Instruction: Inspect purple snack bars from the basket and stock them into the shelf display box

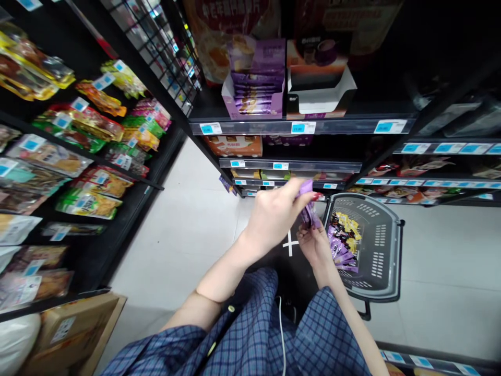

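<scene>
Purple stick packets (308, 209) are held upright in front of me, one or more of them overlapping. My left hand (274, 209) is closed on their upper end, thumb and fingers pinching. Lower down, my right hand (314, 243) has its fingers curled round the bottom end of the same packets. Just right of that hand stands a grey shopping basket (385, 219). Inside it lie several purple packets (341, 257) and several yellow and black packets (347, 227). On the shelf ahead, a purple display box (276, 102) holds similar purple packets (253, 96).
Beside the purple box stands a white-fronted display carton (324, 102). Shelf edges with price tags (303, 127) cross ahead of me. Bagged snacks (90, 203) fill the left shelves, above a cardboard box (74, 329). The basket's handle (401, 250) is on its right.
</scene>
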The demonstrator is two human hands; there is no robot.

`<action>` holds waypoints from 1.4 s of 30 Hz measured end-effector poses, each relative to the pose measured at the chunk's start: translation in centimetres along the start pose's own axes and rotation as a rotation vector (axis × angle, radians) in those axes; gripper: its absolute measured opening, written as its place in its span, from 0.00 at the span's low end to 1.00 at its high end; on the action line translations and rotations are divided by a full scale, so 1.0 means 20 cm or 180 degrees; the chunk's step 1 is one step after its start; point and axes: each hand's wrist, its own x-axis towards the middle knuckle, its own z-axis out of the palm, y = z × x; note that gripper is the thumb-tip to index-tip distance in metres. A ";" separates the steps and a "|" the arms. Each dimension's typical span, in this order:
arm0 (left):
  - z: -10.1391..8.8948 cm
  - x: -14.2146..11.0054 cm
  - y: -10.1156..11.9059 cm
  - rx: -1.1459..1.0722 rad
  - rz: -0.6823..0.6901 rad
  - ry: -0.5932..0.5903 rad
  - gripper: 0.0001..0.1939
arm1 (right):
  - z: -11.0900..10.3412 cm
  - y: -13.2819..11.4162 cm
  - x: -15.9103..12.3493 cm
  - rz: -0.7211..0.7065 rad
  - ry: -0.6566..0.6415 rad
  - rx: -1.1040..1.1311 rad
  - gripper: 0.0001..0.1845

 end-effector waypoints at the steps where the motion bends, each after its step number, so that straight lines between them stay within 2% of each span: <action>1: -0.01 0.00 -0.02 -0.0233 -0.0155 0.0111 0.08 | 0.01 -0.03 -0.01 -0.0053 0.0001 -0.0009 0.17; 3: -0.01 0.00 -0.06 -0.0872 -0.0624 0.0268 0.06 | 0.02 -0.12 -0.03 -0.0159 -0.0003 -0.0055 0.16; 5: -0.02 0.00 -0.09 -0.1674 -0.1157 0.0259 0.06 | 0.03 -0.20 -0.06 -0.0351 -0.0007 -0.0217 0.14; 9: -0.04 -0.01 -0.12 -0.2925 -0.1919 -0.0113 0.12 | 0.04 -0.32 -0.11 -0.0772 -0.0007 -0.0844 0.10; 12: -0.03 -0.04 -0.12 -0.3280 -0.2234 -0.0427 0.15 | 0.05 -0.36 -0.12 -0.0822 0.0098 -0.0992 0.12; 15: 0.02 -0.10 -0.12 -0.3546 -0.2607 -0.0741 0.18 | 0.06 -0.38 -0.13 -0.0912 0.0333 -0.1089 0.13; 17: 0.07 -0.15 -0.14 -0.3721 -0.2872 -0.0698 0.17 | 0.05 -0.40 -0.14 -0.0979 0.0481 -0.1285 0.13; 21: 0.14 -0.24 -0.15 -0.3964 -0.3308 -0.0356 0.17 | 0.03 -0.44 -0.17 -0.0936 0.0718 -0.1872 0.13; 27: 0.16 -0.27 -0.15 -0.4021 -0.3541 -0.0140 0.17 | 0.03 -0.44 -0.15 -0.0698 0.0699 -0.1891 0.12; 34: 0.16 -0.28 -0.16 -0.4369 -0.3510 -0.0211 0.14 | 0.03 -0.43 -0.12 -0.0659 0.0734 -0.1736 0.13; 37: 0.17 -0.30 -0.16 -0.4819 -0.3424 -0.0392 0.15 | 0.07 -0.46 -0.15 -0.1108 0.0950 -0.2000 0.11; 42: 0.24 -0.38 -0.15 -0.5888 -0.3632 -0.0963 0.17 | 0.20 -0.55 -0.28 -0.2677 0.1416 -0.3030 0.08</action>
